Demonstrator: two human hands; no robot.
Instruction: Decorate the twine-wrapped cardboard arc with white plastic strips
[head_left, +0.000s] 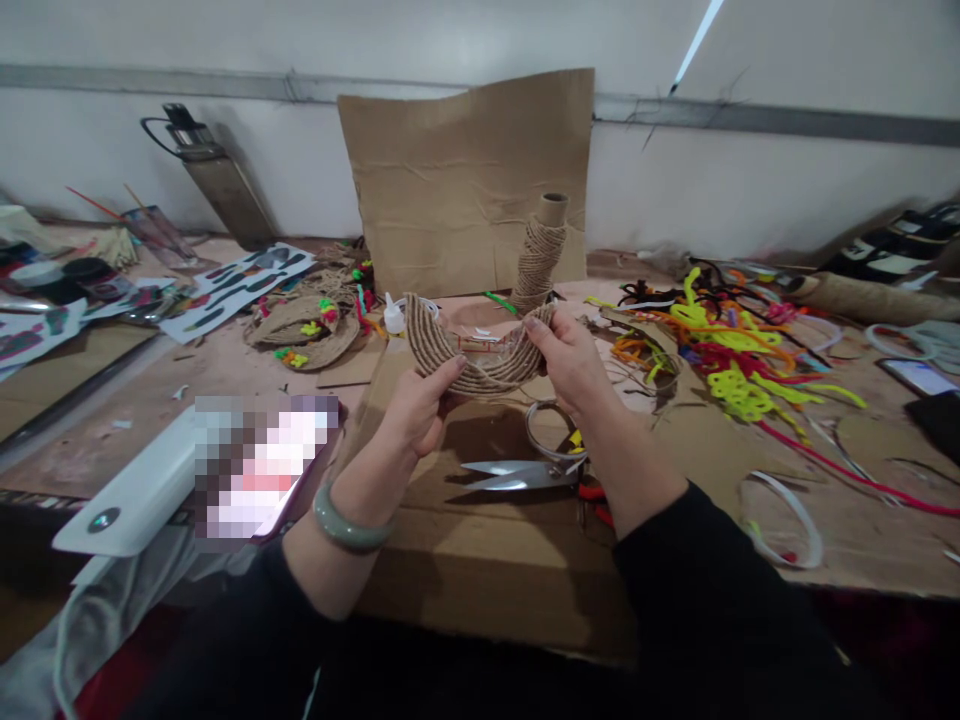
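Between both hands is a curved, crescent-shaped band of brown twine rows (480, 378), held up above the cardboard-covered table. My left hand (424, 405) pinches its lower left part, thumb on top. My right hand (570, 360) grips the right end with thumb and fingers; part of that end is hidden. Just behind stands a spool of twine (541, 250), leaning slightly. Below the band lie open-bladed scissors (517, 475), their handles partly hidden by my right forearm. A round ring (551, 430) rests beside them, and a small white glue bottle (393, 316) stands behind the band's left end.
A cardboard sheet (472, 180) leans on the wall. Bright pipe cleaners (742, 390) are heaped at right, with a white headband (787, 530) nearer. Left are twine pieces with coloured flowers (315, 320), a lit phone (270, 470), a white device (142, 490) and a bottle (225, 185).
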